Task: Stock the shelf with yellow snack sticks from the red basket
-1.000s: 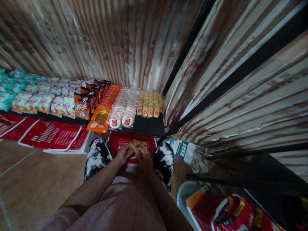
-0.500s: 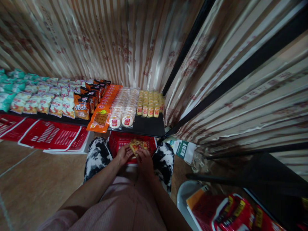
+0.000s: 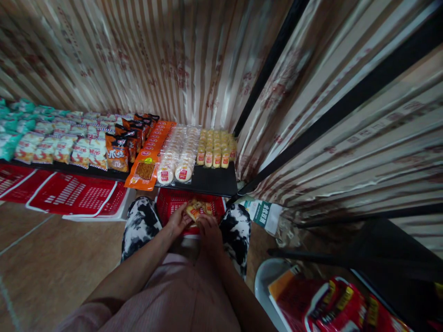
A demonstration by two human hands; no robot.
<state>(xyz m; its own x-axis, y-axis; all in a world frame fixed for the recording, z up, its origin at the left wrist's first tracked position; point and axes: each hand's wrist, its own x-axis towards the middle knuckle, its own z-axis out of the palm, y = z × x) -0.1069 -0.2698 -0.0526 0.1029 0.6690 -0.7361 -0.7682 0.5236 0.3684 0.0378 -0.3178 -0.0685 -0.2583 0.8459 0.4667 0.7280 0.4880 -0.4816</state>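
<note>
My left hand [image 3: 179, 220] is closed on a small yellow wrapped snack [image 3: 193, 212] with a red and white label, over the red basket [image 3: 168, 199] between my knees. Close against it from the right is my right hand [image 3: 208, 228], its fingers curled down; whether they grip the same snack or another one is hidden. More wrapped snacks [image 3: 208, 207] of the same sort lie in the basket just beyond my fingers. On the black shelf [image 3: 216, 180] ahead, similar yellow snacks [image 3: 216, 159] stand in rows at the right end.
Left along the shelf are clear-wrapped round crackers [image 3: 182, 172], an orange packet [image 3: 145, 170], black-orange bags [image 3: 116, 152] and white bags [image 3: 81, 152]. Red baskets [image 3: 74, 193] sit below. Black metal bars [image 3: 297, 159] cross at the right, above a grey tub [image 3: 265, 281] beside red packets [image 3: 341, 304].
The snack in my left hand has tilted slightly flatter. My right fingers have shifted a little; the shelf and basket look the same.
</note>
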